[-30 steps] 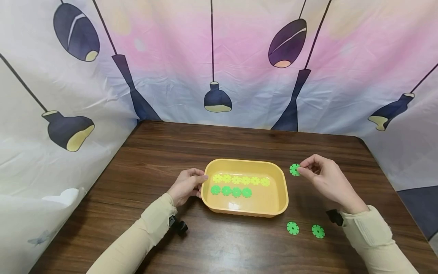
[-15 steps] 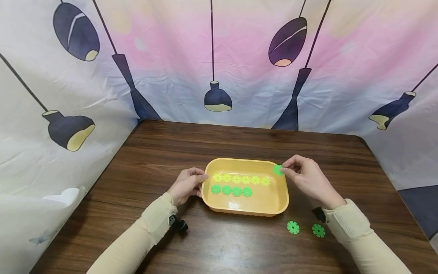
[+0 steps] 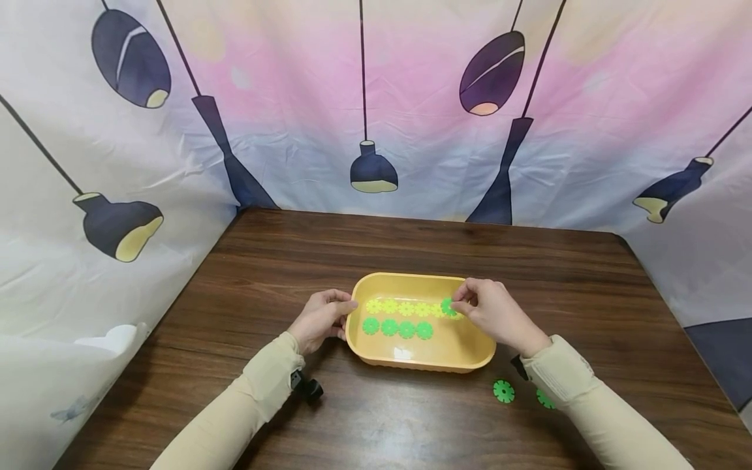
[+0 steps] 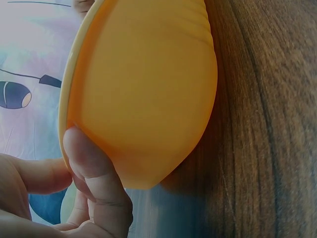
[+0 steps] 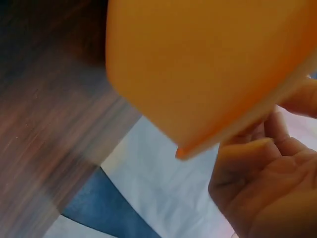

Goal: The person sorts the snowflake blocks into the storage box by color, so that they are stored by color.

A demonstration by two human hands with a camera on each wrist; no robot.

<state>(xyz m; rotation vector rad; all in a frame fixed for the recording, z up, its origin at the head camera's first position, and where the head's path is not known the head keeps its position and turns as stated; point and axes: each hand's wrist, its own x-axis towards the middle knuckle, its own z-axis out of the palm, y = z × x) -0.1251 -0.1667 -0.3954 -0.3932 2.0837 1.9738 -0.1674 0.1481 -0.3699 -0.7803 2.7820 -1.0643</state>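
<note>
A yellow plastic tray (image 3: pixel 452 346) stands on the table, its left rim pinched between the thumb and fingers of my left hand (image 3: pixel 320 318). Inside lie a row of yellow notched discs (image 3: pixel 407 309) and, nearer me, a row of green notched discs (image 3: pixel 389 328). Over the tray's right part, my right hand (image 3: pixel 496 314) pinches another green notched disc (image 3: pixel 449 307) by its edge, in front of the yellow row's right end. The right wrist view shows the tray's outer wall (image 5: pixel 198 64) beside this hand, with the pinched disc hidden.
Two more green notched discs lie on the brown wooden table (image 3: pixel 382 424), right of the tray: one in full view (image 3: pixel 503 391), the other (image 3: pixel 546 398) partly covered by my right sleeve. A printed cloth (image 3: pixel 294 98) hangs behind the table.
My right hand has carried the pinched green disc leftward from beside the tray, across its right rim, to above the inside. The left hand still holds the tray's rim.
</note>
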